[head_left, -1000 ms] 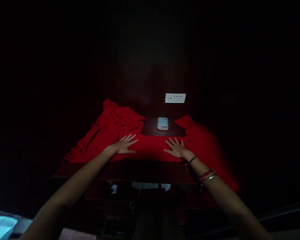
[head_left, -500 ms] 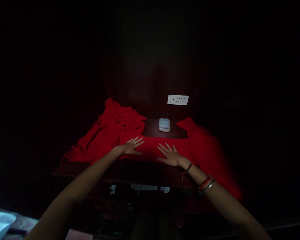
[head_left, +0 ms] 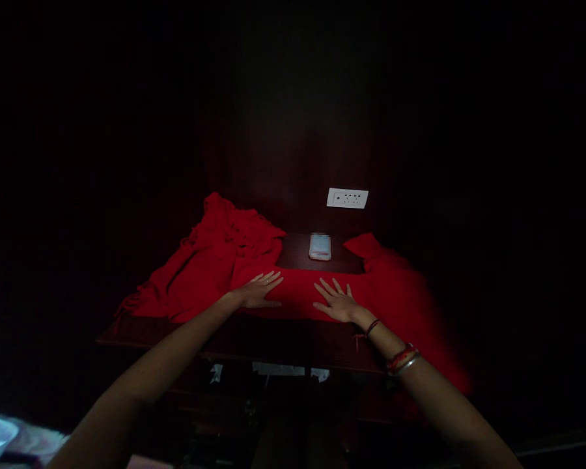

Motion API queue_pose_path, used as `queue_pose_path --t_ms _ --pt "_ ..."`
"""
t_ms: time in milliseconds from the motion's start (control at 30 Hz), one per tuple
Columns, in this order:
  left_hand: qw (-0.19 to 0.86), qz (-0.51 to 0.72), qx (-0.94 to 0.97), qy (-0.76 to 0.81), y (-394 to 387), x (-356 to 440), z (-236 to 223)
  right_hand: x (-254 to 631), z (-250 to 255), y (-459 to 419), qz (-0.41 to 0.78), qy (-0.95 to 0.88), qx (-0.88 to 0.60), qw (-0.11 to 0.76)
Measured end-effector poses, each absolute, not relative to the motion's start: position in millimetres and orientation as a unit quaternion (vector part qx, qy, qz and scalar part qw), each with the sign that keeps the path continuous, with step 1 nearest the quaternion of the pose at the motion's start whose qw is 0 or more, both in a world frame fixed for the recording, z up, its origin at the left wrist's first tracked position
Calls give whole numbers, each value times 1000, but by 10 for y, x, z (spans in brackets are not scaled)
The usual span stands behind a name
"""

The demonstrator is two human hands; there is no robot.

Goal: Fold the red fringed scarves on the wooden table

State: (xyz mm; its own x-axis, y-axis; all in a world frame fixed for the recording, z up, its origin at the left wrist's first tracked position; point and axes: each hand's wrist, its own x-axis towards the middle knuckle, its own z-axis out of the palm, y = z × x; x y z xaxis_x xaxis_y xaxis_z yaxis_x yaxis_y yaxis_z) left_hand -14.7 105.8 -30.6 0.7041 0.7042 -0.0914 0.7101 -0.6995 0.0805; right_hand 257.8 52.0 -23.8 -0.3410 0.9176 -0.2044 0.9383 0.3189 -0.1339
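Note:
A red fringed cloth, like a shawl, lies across a dark wooden table. Its middle is a flat, narrow strip; the left part is bunched into folds with tassels, and the right part spreads out and hangs over the table's edge. My left hand rests palm down on the left of the strip, fingers stretched out. My right hand lies flat on the strip's right side with fingers spread. Between the two hands a stretch of smooth red cloth shows. Neither hand grips anything.
A phone with a lit screen lies on the table behind the cloth. Above it, a white socket plate is fixed to the dark wall. Pale fabric shows at the lower left. Most surroundings are too dark to make out.
My right hand moved left toward my left hand on the strip, then slightly back right. My left hand shifted a little to the right. Both stay flat; the view has shifted slightly.

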Motion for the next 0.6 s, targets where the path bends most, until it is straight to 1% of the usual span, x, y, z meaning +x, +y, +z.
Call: queue_pose_path --t_ms 133,233,300,400,500,600 --pt "50 -10 922 383 1037 -177 -289 2884 -286 468 -72 767 638 23" --pt "52 -16 920 389 1001 -90 -240 2930 -256 413 -63 744 665 20" --pt "42 -1 921 388 975 72 -207 2842 -211 386 -52 759 650 3" --pt "15 56 922 383 941 397 -218 2658 -169 389 -31 802 595 -28" --pt "22 53 911 407 940 609 -314 2686 -194 436 -47 802 595 0" --pt "31 32 907 419 979 620 -413 3075 -236 452 -32 757 651 33"
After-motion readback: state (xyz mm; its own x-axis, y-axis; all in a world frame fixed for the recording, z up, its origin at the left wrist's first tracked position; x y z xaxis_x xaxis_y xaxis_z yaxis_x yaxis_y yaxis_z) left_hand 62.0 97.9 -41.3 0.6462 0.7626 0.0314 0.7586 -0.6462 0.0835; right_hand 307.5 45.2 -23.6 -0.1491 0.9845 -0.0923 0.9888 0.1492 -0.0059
